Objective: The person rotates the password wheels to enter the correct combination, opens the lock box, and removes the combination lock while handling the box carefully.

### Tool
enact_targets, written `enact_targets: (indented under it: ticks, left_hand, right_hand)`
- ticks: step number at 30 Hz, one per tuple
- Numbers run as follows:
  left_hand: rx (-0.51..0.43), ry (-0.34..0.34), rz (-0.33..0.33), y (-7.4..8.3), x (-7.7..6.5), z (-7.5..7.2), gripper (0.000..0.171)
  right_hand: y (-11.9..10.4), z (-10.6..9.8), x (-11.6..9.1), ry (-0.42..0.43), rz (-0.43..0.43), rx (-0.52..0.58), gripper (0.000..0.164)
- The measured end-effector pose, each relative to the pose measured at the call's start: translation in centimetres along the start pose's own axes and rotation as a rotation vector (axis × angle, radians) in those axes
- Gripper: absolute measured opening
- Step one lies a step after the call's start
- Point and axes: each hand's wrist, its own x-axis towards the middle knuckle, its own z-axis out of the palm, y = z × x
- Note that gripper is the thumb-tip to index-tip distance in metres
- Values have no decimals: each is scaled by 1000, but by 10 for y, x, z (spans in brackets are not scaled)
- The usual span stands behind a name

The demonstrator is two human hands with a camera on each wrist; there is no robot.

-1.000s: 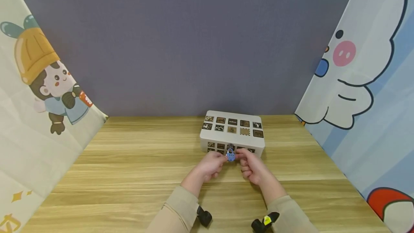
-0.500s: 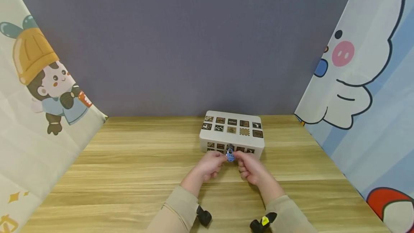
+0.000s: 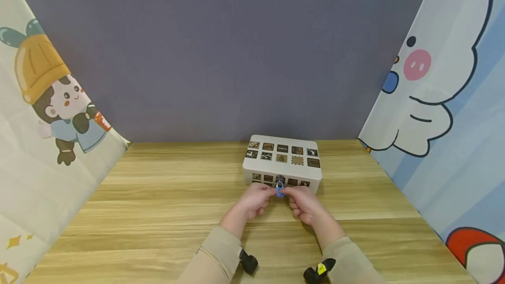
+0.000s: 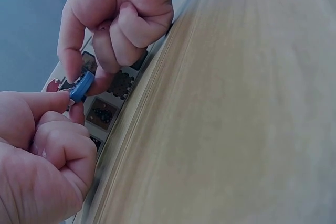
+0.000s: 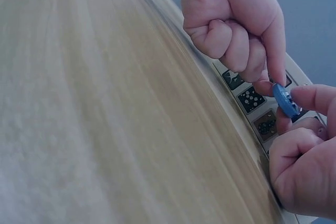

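A small blue padlock (image 3: pixel 279 190) hangs by its shackle from the metal clasp (image 3: pixel 280 178) at the front of a white box (image 3: pixel 285 168) printed with brown and black squares. From the left side my left hand (image 3: pixel 255 200) pinches the lock body between thumb and index finger, other fingers curled in. Opposite it, my right hand (image 3: pixel 305 204) pinches the body's other edge with thumb and index fingertip. In the right wrist view, small raised dials seem to show on the padlock (image 5: pixel 285 100); their marks are too small to read. The box lid is down.
The box stands toward the back of a wood-grain table (image 3: pixel 177 214), near a grey back panel (image 3: pixel 236 56). Printed cartoon cloths (image 3: pixel 426 113) flank the table on both sides. Black wrist cameras (image 3: pixel 248 262) sit at the cuffs.
My right thumb and index finger have closed in on the padlock, which has turned slightly. My left hand has barely moved, and the box stays in place.
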Motion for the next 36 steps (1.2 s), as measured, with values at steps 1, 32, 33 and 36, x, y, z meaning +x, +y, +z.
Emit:
enact_targets:
  ticks: [1, 32, 33, 36]
  left_hand:
    - [-4, -1, 0, 0, 0, 0, 17]
    - [-12, -18, 1, 1, 0, 0, 17]
    - [-13, -18, 2, 1, 0, 0, 17]
    - [-17, -18, 6, 1, 0, 0, 17]
  right_hand:
    - [0, 0, 0, -4, -5, -7, 14]
    - [0, 1, -2, -20, -12, -36, 18]
    - [0, 1, -2, -20, -11, -33, 18]
    - [0, 1, -2, -20, -13, -32, 18]
